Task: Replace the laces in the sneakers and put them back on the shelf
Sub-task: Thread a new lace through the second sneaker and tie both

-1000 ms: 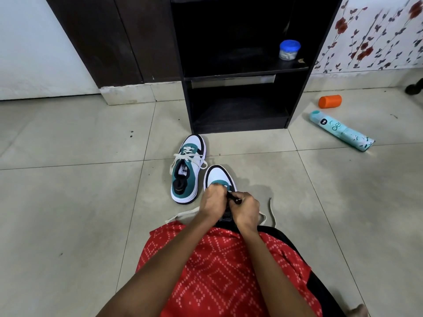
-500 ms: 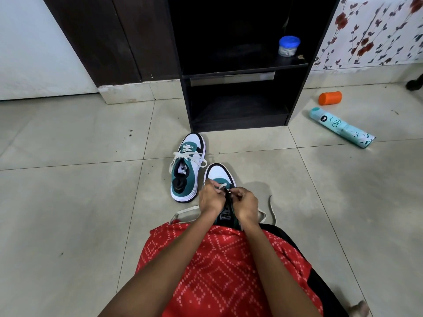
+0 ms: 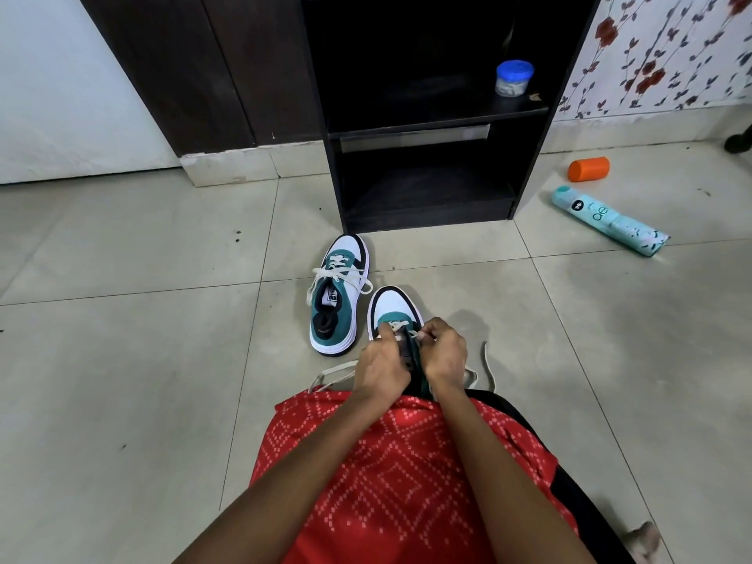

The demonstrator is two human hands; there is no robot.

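head view: left hand [image 3: 382, 366] and right hand [image 3: 443, 352] each pinch the lace [image 3: 401, 326], threading the near sneaker [image 3: 392, 305]; next, probably feed the tip through the eyelet under the right fingers.

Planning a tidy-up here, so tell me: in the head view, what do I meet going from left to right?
From the left: laced sneaker → left hand → right hand → blue-lidded jar → teal spray can.
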